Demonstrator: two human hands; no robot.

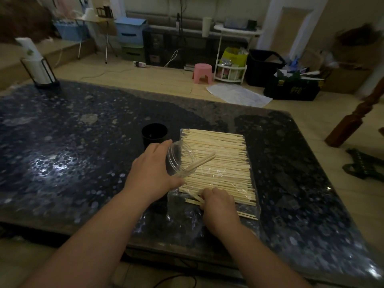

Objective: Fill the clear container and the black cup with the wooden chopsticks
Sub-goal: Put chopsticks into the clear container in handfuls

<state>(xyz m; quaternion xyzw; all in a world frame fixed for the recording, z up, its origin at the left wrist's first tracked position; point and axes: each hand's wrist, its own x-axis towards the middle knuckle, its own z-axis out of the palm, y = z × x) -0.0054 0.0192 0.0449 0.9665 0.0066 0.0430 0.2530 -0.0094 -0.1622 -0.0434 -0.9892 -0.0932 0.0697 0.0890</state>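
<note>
- Two sticks point(204, 161), as far as we can tell, lie in the clear container point(180, 161), their ends jutting out of its mouth over the pile of wooden chopsticks point(220, 159).
- Our left hand point(151, 173) is wrapped round the clear container at the pile's left edge. It holds it tipped on its side, with the mouth facing the pile.
- Our right hand point(218, 201) sits at the pile's near edge. Its fingers are curled down on the near-edge chopsticks point(193, 199), which lie askew from the rest. How many it has pinched we cannot tell.
- The black cup point(154, 135) stands upright just beyond the pile's far left corner. No stick shows above its rim.
- The pile lies on a plastic sheet point(182, 204), which spreads out past its near edge on the dark stone table point(83, 142).
- We judge the step in hand to be gathering a small bunch for the container. To do it well:
  - Square the ends before lifting, so the bunch goes in as one.
  - Pinch only wood, since the sheet could come up with the sticks.
  - Hold the mouth low and steady beside the pile, and slide the bunch in lengthwise.
  - Do not tip the container further, or the two sticks inside may slip out.
</note>
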